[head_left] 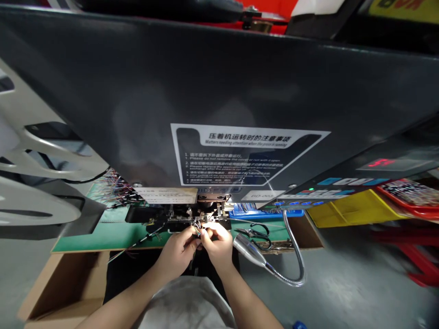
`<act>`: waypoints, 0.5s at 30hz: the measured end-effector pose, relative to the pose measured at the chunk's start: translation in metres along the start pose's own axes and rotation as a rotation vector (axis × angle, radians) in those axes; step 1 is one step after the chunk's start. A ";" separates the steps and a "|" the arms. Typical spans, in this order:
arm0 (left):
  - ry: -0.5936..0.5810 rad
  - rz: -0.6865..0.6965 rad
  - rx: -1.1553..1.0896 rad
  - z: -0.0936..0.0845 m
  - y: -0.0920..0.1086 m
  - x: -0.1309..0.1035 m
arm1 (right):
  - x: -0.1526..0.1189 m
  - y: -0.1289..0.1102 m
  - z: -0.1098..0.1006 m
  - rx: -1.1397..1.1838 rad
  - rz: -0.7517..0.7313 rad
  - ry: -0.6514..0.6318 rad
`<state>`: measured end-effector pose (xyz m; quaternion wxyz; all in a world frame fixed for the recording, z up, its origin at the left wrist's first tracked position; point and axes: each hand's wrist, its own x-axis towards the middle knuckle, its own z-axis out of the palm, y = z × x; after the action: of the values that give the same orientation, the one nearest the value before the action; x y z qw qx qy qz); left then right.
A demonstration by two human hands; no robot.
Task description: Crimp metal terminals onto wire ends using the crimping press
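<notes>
Both hands meet at the front of the crimping press (222,91), just before its lit die area (206,214). My left hand (176,253) is closed in a pinch on thin wires (196,227). Close beside it, my right hand (217,244) is also closed, its fingertips pressed on the same wires near the die. Strands of differing colours show between the fingers, and a few ends hang below the hands. The exact tips of the wires are too small to make out.
Scissors (255,234) and a gooseneck lamp (250,250) are to the right on the green table (82,238). A bundle of wires (118,189) lies at left. A blue tray (267,214) stands behind the scissors. Cardboard boxes (61,283) sit below, a reel (34,151) at far left.
</notes>
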<state>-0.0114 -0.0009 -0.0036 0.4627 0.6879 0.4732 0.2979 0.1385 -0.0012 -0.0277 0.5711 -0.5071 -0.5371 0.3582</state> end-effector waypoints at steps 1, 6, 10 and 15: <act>0.005 0.002 0.014 -0.001 0.001 0.000 | 0.000 0.000 0.000 -0.001 0.002 0.002; 0.035 -0.004 0.073 -0.003 0.007 0.002 | 0.001 -0.001 0.004 0.004 0.028 0.023; 0.035 -0.001 0.093 -0.003 0.007 0.002 | 0.000 0.000 0.005 0.027 0.038 0.023; 0.014 0.015 0.090 -0.003 0.005 0.001 | -0.002 0.001 0.006 0.058 0.040 0.021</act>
<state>-0.0116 0.0003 0.0019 0.4259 0.7094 0.4843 0.2845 0.1324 -0.0016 -0.0293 0.5839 -0.5044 -0.5103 0.3798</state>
